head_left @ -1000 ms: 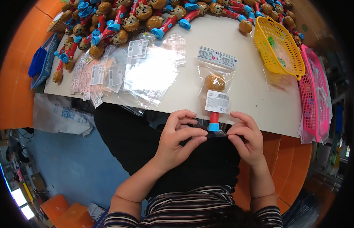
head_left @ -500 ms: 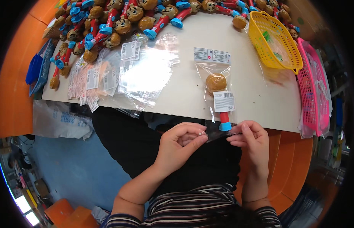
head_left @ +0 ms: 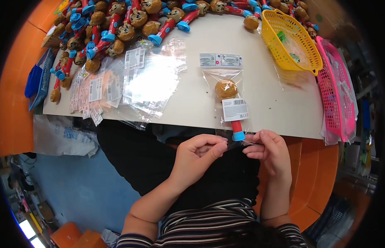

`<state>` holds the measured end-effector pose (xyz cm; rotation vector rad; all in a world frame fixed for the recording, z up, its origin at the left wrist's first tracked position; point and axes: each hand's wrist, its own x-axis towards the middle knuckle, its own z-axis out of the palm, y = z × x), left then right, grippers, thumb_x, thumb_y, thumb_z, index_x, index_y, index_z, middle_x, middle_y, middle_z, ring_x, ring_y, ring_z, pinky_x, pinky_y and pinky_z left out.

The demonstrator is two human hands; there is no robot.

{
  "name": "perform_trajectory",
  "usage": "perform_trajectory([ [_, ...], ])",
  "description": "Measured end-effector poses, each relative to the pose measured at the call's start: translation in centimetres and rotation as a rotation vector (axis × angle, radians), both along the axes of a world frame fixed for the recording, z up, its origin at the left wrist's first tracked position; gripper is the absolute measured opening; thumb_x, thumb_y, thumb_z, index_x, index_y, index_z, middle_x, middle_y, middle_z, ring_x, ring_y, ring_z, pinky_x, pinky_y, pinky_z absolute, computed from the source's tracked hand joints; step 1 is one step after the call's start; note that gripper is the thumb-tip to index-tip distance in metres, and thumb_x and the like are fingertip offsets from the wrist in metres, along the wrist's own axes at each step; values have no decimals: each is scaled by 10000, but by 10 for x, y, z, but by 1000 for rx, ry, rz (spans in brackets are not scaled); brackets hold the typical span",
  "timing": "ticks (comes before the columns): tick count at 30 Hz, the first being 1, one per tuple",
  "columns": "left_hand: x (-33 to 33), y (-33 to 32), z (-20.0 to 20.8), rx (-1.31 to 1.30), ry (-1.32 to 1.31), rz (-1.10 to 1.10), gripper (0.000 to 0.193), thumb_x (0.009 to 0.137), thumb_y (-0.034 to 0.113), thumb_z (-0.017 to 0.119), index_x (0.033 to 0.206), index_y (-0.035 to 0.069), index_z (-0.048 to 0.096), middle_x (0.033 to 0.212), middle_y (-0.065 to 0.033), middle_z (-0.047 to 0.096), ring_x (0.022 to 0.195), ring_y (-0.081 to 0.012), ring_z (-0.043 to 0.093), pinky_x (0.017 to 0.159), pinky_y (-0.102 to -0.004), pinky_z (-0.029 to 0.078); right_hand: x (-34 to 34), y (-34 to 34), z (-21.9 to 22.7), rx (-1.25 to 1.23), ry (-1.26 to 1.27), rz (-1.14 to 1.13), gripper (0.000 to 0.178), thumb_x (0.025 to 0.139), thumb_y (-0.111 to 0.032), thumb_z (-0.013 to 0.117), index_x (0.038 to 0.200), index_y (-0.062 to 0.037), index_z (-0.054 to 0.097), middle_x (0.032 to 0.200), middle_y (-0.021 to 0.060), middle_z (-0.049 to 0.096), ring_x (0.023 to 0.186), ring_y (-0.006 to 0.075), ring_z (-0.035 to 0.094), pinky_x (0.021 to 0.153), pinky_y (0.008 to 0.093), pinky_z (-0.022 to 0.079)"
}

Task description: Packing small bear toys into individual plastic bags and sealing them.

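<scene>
A clear plastic bag (head_left: 236, 75) with a printed header lies over the front edge of the table. Inside it is a toy (head_left: 226, 89) with a round brown head, a red handle (head_left: 236, 125) and a blue foot; a white barcode label (head_left: 235, 109) covers part of it. The bag's near end hangs past the edge. My left hand (head_left: 199, 157) is closed, thumb against forefinger, on the left corner of that end. My right hand (head_left: 270, 151) pinches the right corner beside the blue foot, its other fingers bent.
Many similar toys (head_left: 138, 19) are heaped along the far side. Flat clear bags (head_left: 159, 78) with labels lie at left. A yellow basket (head_left: 317, 62) and a pink basket (head_left: 331, 99) stand at right, a blue basket (head_left: 42, 76) at far left.
The table and its things have shifted slightly left in the picture. My right fingers have moved closer in beside the toy's blue foot; my left hand keeps its pinch.
</scene>
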<state>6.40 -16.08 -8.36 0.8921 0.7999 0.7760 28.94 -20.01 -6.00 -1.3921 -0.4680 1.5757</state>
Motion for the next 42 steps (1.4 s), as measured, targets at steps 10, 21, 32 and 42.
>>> perform_trajectory([
  [10, 1, 1, 6, 58, 31, -106, 274, 818, -94, 680, 1082, -43, 632, 1149, -123, 604, 1022, -186, 651, 907, -286, 543, 13, 9, -8, 83, 70, 239, 228, 974, -110, 514, 1100, 54, 608, 1034, 215, 670, 877, 294, 706, 742, 346, 614],
  [21, 3, 2, 4, 79, 94, -85, 132, 864, -46, 659, 995, -53, 664, 1084, -118, 630, 946, -138, 644, 836, -238, 535, 12, 16, -1, -7, 44, 345, 123, 855, 6, 646, 971, 45, 650, 890, 150, 690, 809, 232, 716, 716, 309, 612],
  [32, 0, 1, 10, 220, 261, -67, 105, 850, -14, 688, 953, -29, 702, 989, -104, 677, 813, -120, 651, 719, -211, 527, 3, 12, 12, -7, -78, 257, 111, 826, 40, 673, 826, 5, 567, 817, 153, 696, 700, 205, 709, 610, 269, 596],
  [42, 0, 2, 19, 124, 159, -122, 273, 871, -25, 660, 1138, -22, 602, 1042, -131, 673, 951, -160, 673, 819, -250, 549, 7, -9, 11, 71, -34, 147, 576, 879, -8, 609, 1368, -7, 305, 1165, 240, 627, 966, 244, 683, 832, 297, 557],
])
